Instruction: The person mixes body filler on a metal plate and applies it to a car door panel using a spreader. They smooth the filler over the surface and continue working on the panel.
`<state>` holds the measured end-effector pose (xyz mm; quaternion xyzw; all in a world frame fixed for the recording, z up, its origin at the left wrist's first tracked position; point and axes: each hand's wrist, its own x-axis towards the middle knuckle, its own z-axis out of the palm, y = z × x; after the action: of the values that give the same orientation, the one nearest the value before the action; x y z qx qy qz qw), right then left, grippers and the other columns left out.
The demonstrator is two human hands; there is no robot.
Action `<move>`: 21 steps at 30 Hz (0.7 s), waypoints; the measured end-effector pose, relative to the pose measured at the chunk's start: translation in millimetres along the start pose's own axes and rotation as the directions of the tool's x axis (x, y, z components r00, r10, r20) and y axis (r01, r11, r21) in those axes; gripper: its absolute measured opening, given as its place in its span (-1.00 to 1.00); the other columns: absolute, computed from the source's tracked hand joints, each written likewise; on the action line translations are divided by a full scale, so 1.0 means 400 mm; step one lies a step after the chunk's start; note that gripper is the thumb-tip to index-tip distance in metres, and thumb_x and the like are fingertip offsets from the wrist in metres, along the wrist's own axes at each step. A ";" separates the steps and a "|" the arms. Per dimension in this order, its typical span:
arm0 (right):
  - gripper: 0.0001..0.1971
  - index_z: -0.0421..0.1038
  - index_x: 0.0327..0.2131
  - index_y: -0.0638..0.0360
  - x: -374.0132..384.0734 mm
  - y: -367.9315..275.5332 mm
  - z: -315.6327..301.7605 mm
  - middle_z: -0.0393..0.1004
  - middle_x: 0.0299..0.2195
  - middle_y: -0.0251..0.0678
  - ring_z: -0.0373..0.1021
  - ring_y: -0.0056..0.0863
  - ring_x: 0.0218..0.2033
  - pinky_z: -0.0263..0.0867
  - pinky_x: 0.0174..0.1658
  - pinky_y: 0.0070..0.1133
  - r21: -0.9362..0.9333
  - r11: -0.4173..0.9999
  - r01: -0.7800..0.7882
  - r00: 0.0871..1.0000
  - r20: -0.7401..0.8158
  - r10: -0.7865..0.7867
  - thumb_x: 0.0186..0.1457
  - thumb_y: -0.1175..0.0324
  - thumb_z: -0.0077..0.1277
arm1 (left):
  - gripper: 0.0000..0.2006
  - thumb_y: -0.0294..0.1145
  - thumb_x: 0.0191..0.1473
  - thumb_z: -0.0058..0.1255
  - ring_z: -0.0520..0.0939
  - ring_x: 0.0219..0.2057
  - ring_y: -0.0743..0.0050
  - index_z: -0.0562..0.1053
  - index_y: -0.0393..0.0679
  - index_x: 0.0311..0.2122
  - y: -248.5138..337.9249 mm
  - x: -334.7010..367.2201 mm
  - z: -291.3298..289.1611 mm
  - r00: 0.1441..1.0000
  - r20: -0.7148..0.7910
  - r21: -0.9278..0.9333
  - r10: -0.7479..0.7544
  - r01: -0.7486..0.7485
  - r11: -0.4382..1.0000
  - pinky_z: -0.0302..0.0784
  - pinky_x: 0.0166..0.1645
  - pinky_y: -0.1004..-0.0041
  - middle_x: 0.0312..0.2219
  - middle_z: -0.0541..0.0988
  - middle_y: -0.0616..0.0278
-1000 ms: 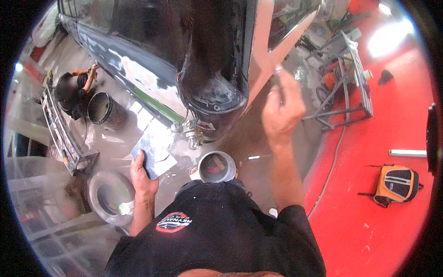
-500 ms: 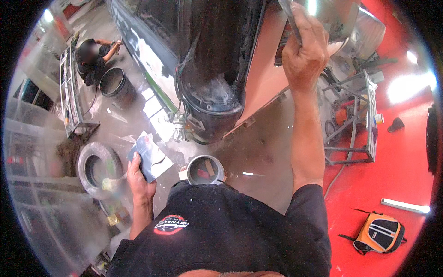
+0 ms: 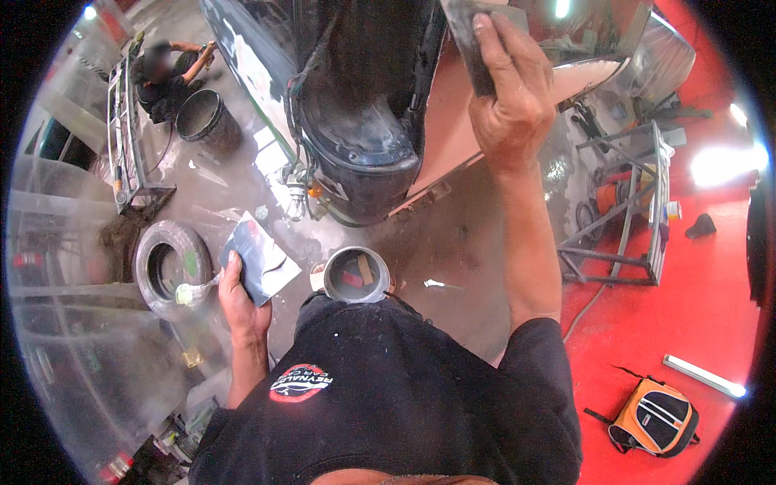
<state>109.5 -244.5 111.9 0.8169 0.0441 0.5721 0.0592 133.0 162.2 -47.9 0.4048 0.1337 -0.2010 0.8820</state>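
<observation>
My left hand (image 3: 245,307) grips a thin flat sheet (image 3: 260,260), blue-grey on one part and white on another, its thumb on top. It hangs over the floor beside a pail (image 3: 356,275) with small blocks or scraps inside. My right hand (image 3: 517,101), arm stretched far forward, pinches a thin dark grey flat piece (image 3: 470,40) with its fingers laid along it. This piece is over the pinkish panel of a car body (image 3: 453,137); whether it touches is hard to tell. The car's dark end part (image 3: 360,174) faces me, with loose wires on its left.
A tire (image 3: 171,271) lies to the left, near clear plastic sheeting (image 3: 73,323). Farther off, a co-worker (image 3: 162,85) crouches by a black bucket (image 3: 208,121) and a metal frame (image 3: 125,137). On the right are a metal stand (image 3: 622,210), an orange backpack (image 3: 656,416) and a light tube (image 3: 705,376).
My right hand has shifted left and turned, so the dark piece shows its flat face instead of its edge. The left hand keeps its sheet. The whole view has shifted a little.
</observation>
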 end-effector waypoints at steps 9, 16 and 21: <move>-0.34 0.50 0.11 -0.06 -0.126 -0.053 -0.008 0.46 0.09 -0.30 0.37 -0.14 0.05 0.27 0.14 -0.25 0.006 0.996 -0.089 0.991 0.097 0.088 -0.17 0.60 0.04 | -0.75 -0.36 0.31 -0.07 0.65 -0.12 0.31 0.44 -0.23 0.01 0.001 -0.007 0.021 0.999 0.002 0.016 -0.044 0.043 0.999 0.58 0.03 0.29 -0.09 0.59 0.16; -0.35 0.51 0.10 -0.07 -0.193 -0.085 -0.036 0.46 0.10 -0.29 0.37 -0.13 0.06 0.28 0.16 -0.23 0.007 0.993 -0.117 0.977 0.182 0.114 -0.18 0.61 0.05 | -0.76 -0.37 0.30 -0.05 0.65 -0.12 0.32 0.45 -0.21 0.01 0.021 -0.022 0.035 1.000 -0.021 0.056 -0.005 0.006 0.998 0.57 0.04 0.29 -0.12 0.61 0.19; -0.37 0.52 0.09 -0.08 -0.253 -0.093 -0.025 0.45 0.12 -0.30 0.36 -0.13 0.08 0.31 0.15 -0.22 -0.002 0.994 -0.109 0.976 0.190 0.107 -0.15 0.61 0.05 | -0.74 -0.36 0.30 -0.06 0.65 -0.11 0.31 0.44 -0.20 0.03 0.047 -0.047 0.070 1.000 -0.007 0.018 0.019 -0.019 1.000 0.57 0.04 0.28 -0.10 0.61 0.18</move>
<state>65.4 -221.4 15.5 0.8691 -0.0038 0.4939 0.0285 127.1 156.5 -9.9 0.4146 0.1313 -0.1924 0.8797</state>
